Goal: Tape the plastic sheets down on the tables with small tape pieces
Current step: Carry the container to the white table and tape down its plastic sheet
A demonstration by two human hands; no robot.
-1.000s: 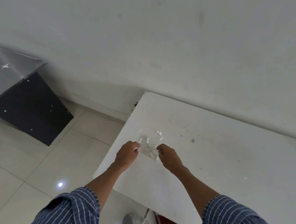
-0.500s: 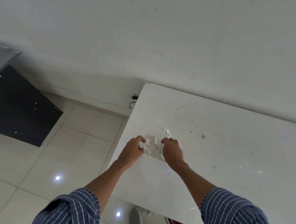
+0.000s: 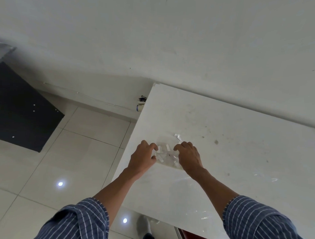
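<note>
Cluster of small white tape pieces [image 3: 165, 152] on white bench [image 3: 224, 121] at clear plastic sheet [image 3: 177, 191] edge, likely light, floppy, sticky, so peel by a free end; left hand [image 3: 142, 159] and right hand [image 3: 188, 156] fingers curled over them, grip unclear

White table [image 3: 233, 132], centre right of frame; clear plastic sheet [image 3: 177, 191] over its lower part. Small white tape pieces [image 3: 165, 154] clustered mid-frame. Left hand [image 3: 142, 159] and right hand [image 3: 188, 156] flank them, fingers curled; grip unclear. Dark panel [image 3: 19, 111] at left edge. Tiled floor [image 3: 71, 152], lower left.
</note>
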